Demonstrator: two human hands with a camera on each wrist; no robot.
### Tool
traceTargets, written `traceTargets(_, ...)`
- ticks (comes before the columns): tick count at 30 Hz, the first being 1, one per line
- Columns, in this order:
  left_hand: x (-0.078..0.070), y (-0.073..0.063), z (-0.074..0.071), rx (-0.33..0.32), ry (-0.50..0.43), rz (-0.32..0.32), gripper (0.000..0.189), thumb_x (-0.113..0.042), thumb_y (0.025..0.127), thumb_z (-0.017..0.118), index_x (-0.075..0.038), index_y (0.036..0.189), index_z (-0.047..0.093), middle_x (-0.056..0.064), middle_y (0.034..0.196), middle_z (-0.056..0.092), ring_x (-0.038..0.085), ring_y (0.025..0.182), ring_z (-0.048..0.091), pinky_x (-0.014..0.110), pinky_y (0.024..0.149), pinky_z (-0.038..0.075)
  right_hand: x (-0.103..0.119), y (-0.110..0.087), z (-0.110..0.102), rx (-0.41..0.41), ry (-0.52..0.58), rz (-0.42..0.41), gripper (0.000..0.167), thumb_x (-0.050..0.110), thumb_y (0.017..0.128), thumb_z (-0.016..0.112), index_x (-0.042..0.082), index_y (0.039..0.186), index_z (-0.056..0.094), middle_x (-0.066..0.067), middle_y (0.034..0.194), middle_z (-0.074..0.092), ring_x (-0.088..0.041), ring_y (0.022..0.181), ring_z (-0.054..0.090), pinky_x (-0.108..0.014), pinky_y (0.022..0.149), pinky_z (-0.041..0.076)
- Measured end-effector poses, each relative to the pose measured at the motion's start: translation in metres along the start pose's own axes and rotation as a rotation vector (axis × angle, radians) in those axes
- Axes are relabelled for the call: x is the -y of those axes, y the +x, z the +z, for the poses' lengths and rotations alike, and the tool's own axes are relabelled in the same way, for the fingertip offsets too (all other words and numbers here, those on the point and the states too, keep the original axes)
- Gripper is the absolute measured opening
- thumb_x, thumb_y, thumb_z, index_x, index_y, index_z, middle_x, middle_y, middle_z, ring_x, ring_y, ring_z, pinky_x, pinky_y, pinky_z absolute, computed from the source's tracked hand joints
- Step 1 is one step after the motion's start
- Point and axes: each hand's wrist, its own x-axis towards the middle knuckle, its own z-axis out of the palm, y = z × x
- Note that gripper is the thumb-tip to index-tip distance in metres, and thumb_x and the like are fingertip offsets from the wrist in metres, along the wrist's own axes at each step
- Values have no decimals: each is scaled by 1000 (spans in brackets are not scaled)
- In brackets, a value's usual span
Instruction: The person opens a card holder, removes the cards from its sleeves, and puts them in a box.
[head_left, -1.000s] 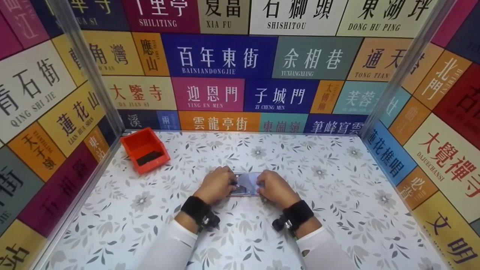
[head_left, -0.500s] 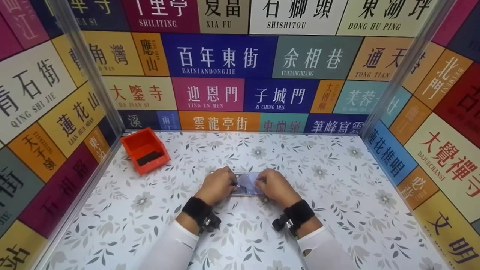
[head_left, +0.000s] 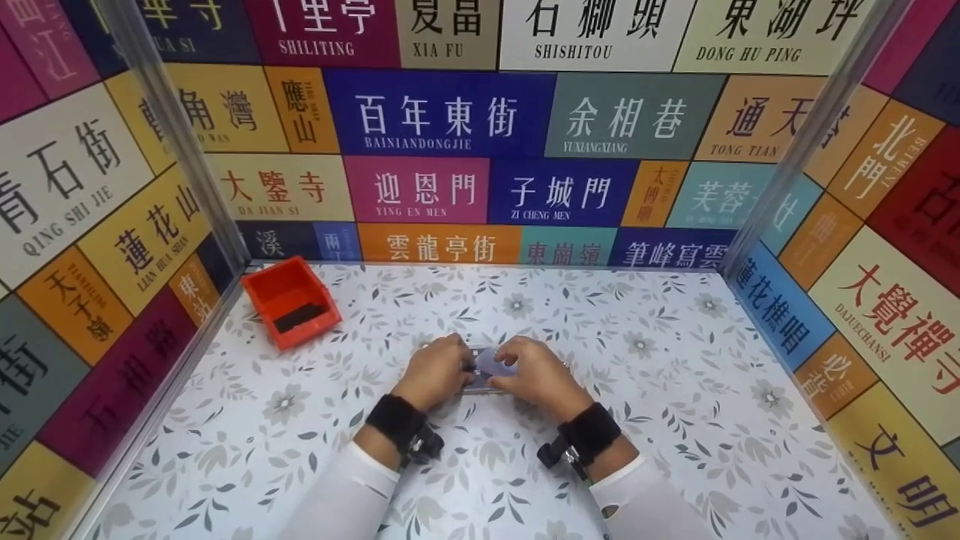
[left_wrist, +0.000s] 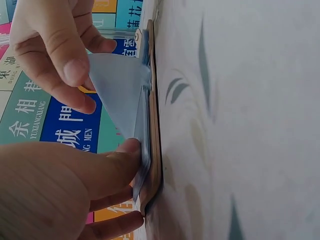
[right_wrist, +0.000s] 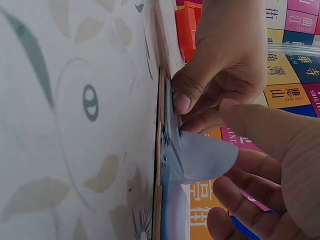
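Observation:
A thin card holder with clear bluish plastic leaves and a brown edge lies flat on the table between both hands. My left hand grips its left end, thumb pressing on the leaves. One bluish leaf stands lifted and bent up from the stack. My right hand is beside that leaf, thumb and index finger apart. In the right wrist view the leaf's tip meets the fingers, while the thumb stays off it. The hands partly hide the holder's ends in the head view.
An orange-red bin with a dark flat piece inside stands at the table's back left. The table has a floral white cover. Walls with coloured sign panels enclose it at the back and both sides.
My right hand has shifted left over the card holder, its thumb and index finger spreading apart. The bluish leaf now stands bent upward. My left hand has stayed in place.

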Motion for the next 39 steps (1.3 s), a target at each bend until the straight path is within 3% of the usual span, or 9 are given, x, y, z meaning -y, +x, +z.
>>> traceTargets(5, -1, 0, -1, -6, 4, 3, 17, -25, 79, 83, -24, 96, 79, -4, 98, 63, 21, 90, 62, 41, 76, 53, -4, 1, 0, 11, -6, 25, 29, 20, 75, 85, 8, 100, 76, -5, 102, 72, -24, 92, 70, -31, 77, 57)
traceTargets(10, -1, 0, -1, -2, 20, -38, 24, -27, 79, 84, -20, 100, 77, -6, 92, 60, 20, 85, 61, 40, 76, 52, -8, 2, -3, 7, -18, 109, 25, 14, 78, 78, 10, 102, 74, -5, 99, 71, -21, 86, 69, -31, 71, 56)
traceTargets(18, -1, 0, 0, 0, 19, -43, 23, -28, 78, 84, -20, 98, 76, -6, 92, 57, 19, 84, 60, 40, 77, 52, -20, 3, -6, -114, -31, 254, 30, 9, 77, 76, 7, 107, 70, 2, 78, 65, -12, 68, 58, -30, 67, 51)
traceTargets(22, -1, -1, 1, 5, 8, -43, 22, -29, 79, 84, -20, 98, 76, -7, 93, 56, 19, 85, 60, 40, 78, 52, -28, 1, -3, -123, -74, 289, 38, 8, 73, 79, 8, 109, 67, 1, 76, 61, -13, 65, 54, -32, 67, 49)
traceTargets(27, -1, 0, 0, 1, 19, -32, 22, -28, 79, 84, -19, 97, 76, -6, 93, 56, 19, 85, 60, 39, 77, 52, -28, 0, 4, -64, -52, 224, 31, 5, 74, 80, 8, 103, 69, -5, 92, 63, -17, 81, 59, -36, 78, 51)
traceTargets(34, -3, -1, 0, 5, 8, -39, 20, -27, 80, 83, -17, 96, 76, -6, 92, 56, 18, 82, 59, 39, 73, 52, -25, -1, 11, 34, -63, 68, 20, 8, 81, 78, 11, 100, 73, -2, 101, 66, -11, 82, 59, -30, 76, 52)
traceTargets(39, -2, -1, 0, 8, 3, -42, 22, -28, 80, 82, -18, 99, 76, -6, 93, 56, 18, 83, 58, 39, 74, 51, -25, -2, 11, 73, -68, 79, 18, 11, 81, 78, 11, 99, 74, -2, 103, 69, -15, 88, 62, -34, 82, 54)
